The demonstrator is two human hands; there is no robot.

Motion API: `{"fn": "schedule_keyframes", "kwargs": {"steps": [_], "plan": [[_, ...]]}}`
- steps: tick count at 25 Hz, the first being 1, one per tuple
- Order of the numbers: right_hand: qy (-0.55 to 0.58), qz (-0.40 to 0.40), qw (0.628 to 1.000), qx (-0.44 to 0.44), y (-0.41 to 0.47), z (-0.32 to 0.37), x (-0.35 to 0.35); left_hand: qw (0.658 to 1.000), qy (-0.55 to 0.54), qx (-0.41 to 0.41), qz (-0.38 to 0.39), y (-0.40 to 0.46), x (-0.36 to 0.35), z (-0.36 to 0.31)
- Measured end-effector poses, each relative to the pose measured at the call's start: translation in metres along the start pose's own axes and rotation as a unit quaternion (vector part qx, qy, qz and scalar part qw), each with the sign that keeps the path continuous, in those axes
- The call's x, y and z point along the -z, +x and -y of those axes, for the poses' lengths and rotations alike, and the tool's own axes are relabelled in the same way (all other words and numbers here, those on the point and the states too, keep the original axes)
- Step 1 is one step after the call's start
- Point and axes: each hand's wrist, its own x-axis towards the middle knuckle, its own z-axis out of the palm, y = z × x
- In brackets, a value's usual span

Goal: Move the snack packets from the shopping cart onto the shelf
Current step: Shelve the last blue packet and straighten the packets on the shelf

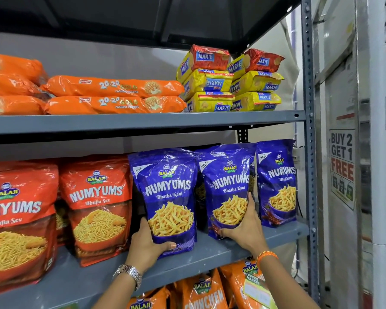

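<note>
A person stands at a grey metal shelf [205, 253] stocked with snack packets, both arms reaching in from below. All places here are given relative to this middle shelf board.

At its far left stand two red Numyums Bhujia Sev packets [96, 208], upright and side by side, with more behind them. Just right of these, the left hand [147, 243], a metal watch [128, 275] on its wrist, grips the lower left corner of a blue Numyums Bhatha Kani packet [168, 197]; the fingers wrap behind the pouch and the thumb presses its front near the base. This packet stands upright on the board near the front edge.

Next to the right, a second blue Bhatha Kani packet [228, 188] stands upright on the board, tilted slightly. The right hand [245, 226], with an orange thread band [266, 255] at the wrist, cups its lower right side, fingers running up the edge and thumb under the bottom corner. Further right, a third blue packet [276, 184] stands alone by the upright post, touched by no hand.

On the board above lie orange 20-20 Gold cashew cookie rolls [114, 94] at left and stacked yellow Marie biscuit packs [230, 82] at right. Below the middle board, orange Balaji packets [201, 291] show. Beyond the post, far right, a sign [341, 166] reads "Buy 2 Get 1 Free".
</note>
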Motion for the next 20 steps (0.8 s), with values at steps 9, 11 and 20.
{"fn": "schedule_keyframes", "kwargs": {"steps": [9,11,20], "plan": [[0.117,-0.216,0.955,0.169,-0.106,0.111,-0.051,0.933,0.089,-0.070,-0.342,-0.048,0.097,0.030],[0.159,-0.159,0.953,0.206,-0.132,0.149,-0.092,0.884,0.158,-0.050,-0.437,-0.057,0.136,0.042],[0.021,0.092,0.995,0.035,-0.137,0.221,-0.242,0.922,0.158,0.198,-0.291,-0.049,0.213,0.112]]}}
